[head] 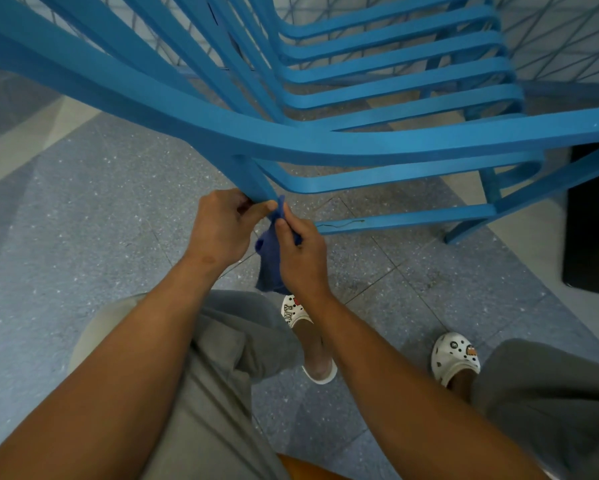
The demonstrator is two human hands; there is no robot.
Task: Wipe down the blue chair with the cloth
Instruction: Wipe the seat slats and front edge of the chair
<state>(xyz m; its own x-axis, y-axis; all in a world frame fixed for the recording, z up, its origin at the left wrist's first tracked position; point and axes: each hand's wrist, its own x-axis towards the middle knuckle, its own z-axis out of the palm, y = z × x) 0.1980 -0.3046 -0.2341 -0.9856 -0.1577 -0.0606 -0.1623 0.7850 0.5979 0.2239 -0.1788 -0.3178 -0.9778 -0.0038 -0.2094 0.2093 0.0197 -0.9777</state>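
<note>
At the near left leg of the chair (326, 143), the left hand (218, 226) curls round the leg's lower end while the right hand (301, 251) pinches the cloth (270, 265), which hangs just beside the leg. To wipe well, wrap the cloth round the leg and draw it along, with the left hand steadying the chair.
</note>
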